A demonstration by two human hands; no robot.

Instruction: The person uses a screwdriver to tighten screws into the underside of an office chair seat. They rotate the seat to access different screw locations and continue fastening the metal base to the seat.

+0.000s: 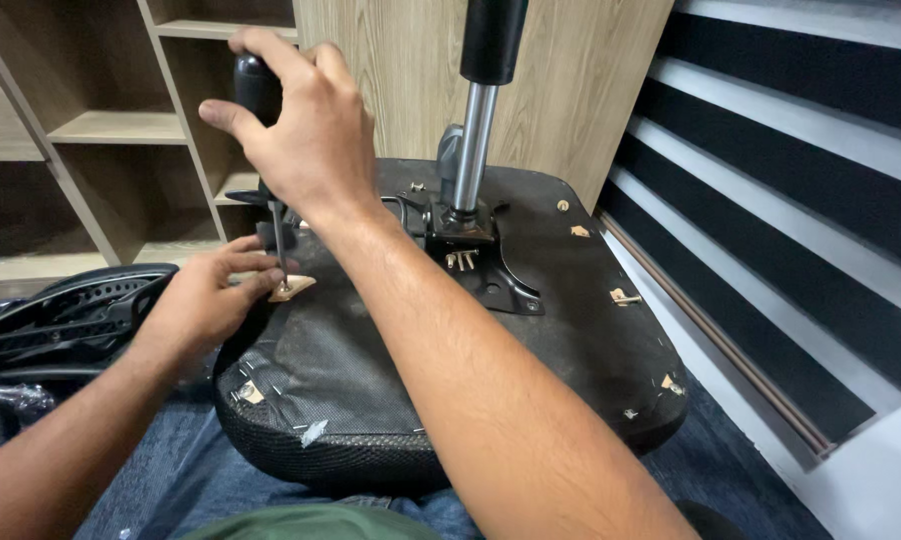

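An upturned chair seat [531, 330] lies across the person's lap, its gas cylinder [476, 140] sticking straight up from the middle. The right hand [296, 130] is wrapped tight around the black handle of a screwdriver [261, 95], held upright with its tip in a screw [285, 288] near the seat's left edge. The left hand [206, 300] pinches around that screw, fingertips steadying the tip. This looks like driving the screw; the next move likely calls for steady downward pressure and wrist turns. The right forearm reaches diagonally across the seat, elbow low. A black armrest piece [61, 310] lies left of the seat.
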